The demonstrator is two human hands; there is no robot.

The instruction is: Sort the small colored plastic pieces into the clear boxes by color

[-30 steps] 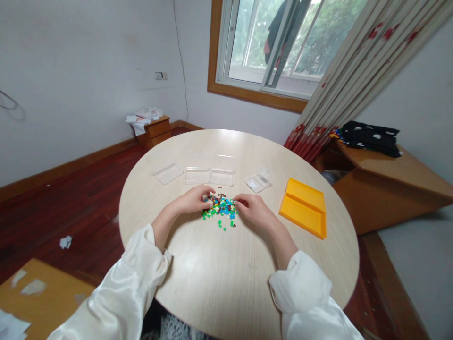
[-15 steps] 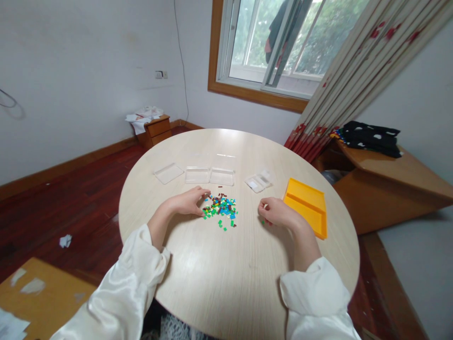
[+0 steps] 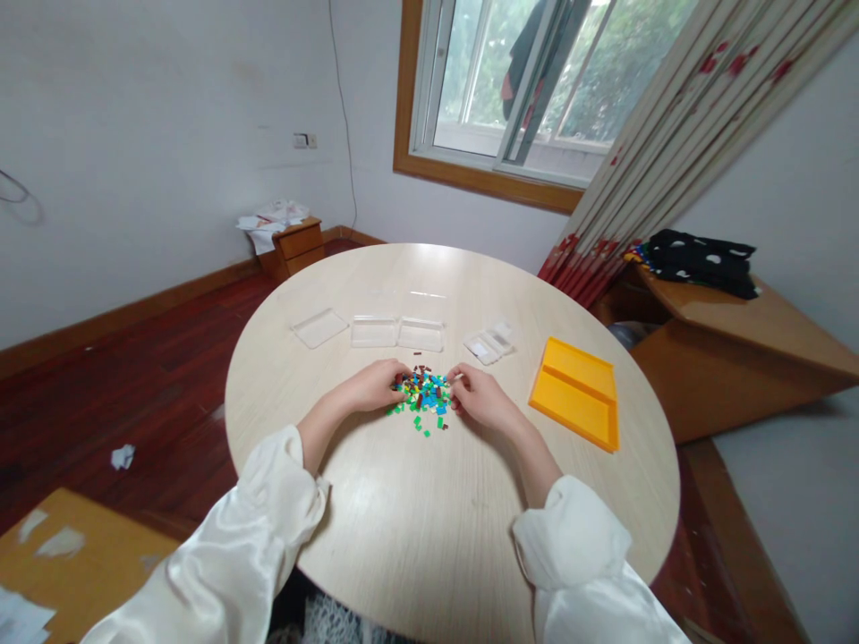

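Observation:
A loose heap of small building bricks (image 3: pixel 427 394), green, blue, brown, yellow and white, lies in the middle of the table. My left hand (image 3: pixel 376 385) rests against the heap's left side, thumb and fingers apart and the tips among the bricks. At the right edge of the heap is my right hand (image 3: pixel 481 395), its fingers bent and parted. I see nothing held in either hand, though some fingertips are partly hidden. A few green bricks (image 3: pixel 417 422) lie just in front of the heap.
Behind the heap stand two clear plastic boxes (image 3: pixel 374 332), with a clear lid (image 3: pixel 319 328) to their left. A small clear case (image 3: pixel 489 343) sits right of them. The yellow tray (image 3: pixel 575 394) lies at the right of the round table (image 3: pixel 429 528).
My right hand has moved left from beside the yellow tray to the heap, and its fingers have parted. My left hand has shifted slightly right, further into the bricks.

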